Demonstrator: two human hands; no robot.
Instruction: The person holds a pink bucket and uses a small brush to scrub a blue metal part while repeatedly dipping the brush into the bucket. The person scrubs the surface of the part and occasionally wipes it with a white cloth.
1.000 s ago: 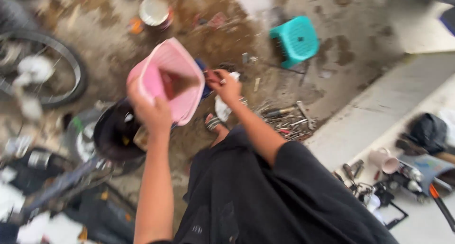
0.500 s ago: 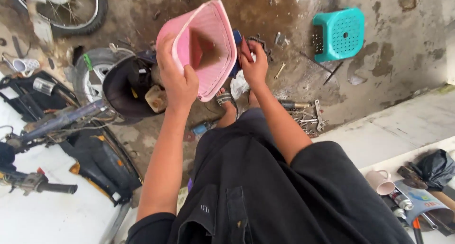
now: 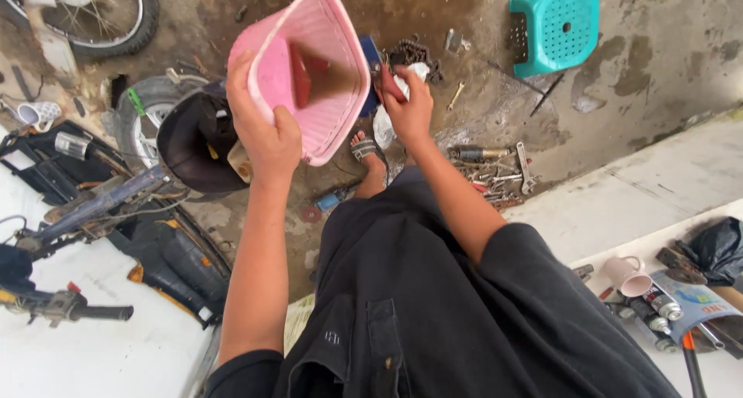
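The pink basket (image 3: 313,73) in the left hand (image 3: 263,127) has tipped further, its mouth now facing toward four o'clock and showing more of the brown piece inside. The right hand (image 3: 409,108) has shifted from the basket's rim to its five o'clock side, closed around a dark red tool (image 3: 387,82).

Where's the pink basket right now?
In the head view, upper centre: the pink basket is held up tilted by the left hand, above the black helmet, with the right hand at its right edge.
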